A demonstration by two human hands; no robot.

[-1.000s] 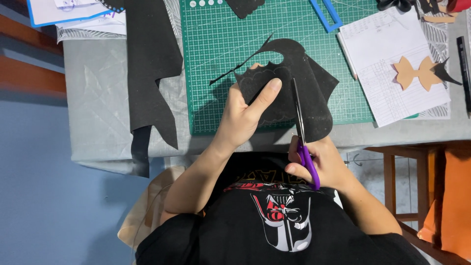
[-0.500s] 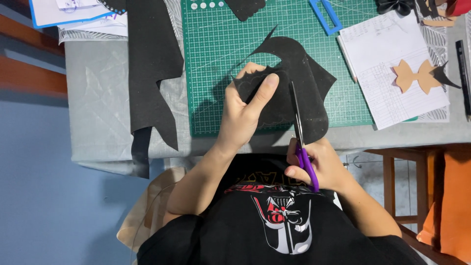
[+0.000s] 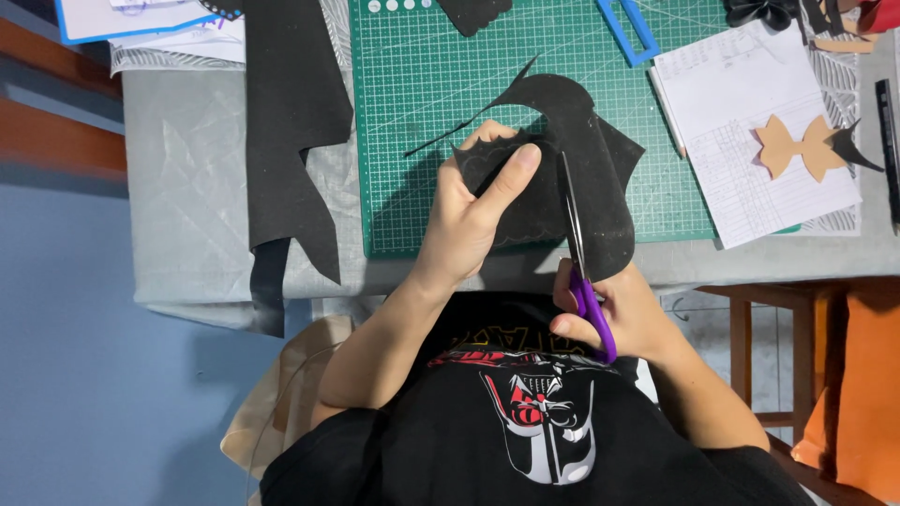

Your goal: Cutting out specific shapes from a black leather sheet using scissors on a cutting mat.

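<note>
My left hand (image 3: 473, 211) pinches a black felt piece (image 3: 562, 178), thumb on top, holding it above the front edge of a green cutting mat (image 3: 422, 103). My right hand (image 3: 619, 314) grips purple-handled scissors (image 3: 583, 262); their blades run up into the felt just right of my left thumb. A thin strip of felt trails off to the upper left of the piece over the mat.
A large black felt sheet (image 3: 286, 122) hangs off the grey table (image 3: 187, 206) at left. A lined paper sheet (image 3: 750, 131) carries a tan bow-shaped template (image 3: 797, 145) at right. A blue ruler frame (image 3: 630, 28) lies at the mat's top. An orange seat (image 3: 858, 394) stands at lower right.
The scissors have advanced a little up into the felt, and my left hand has turned the piece slightly. Both hands stay near the mat's front edge.
</note>
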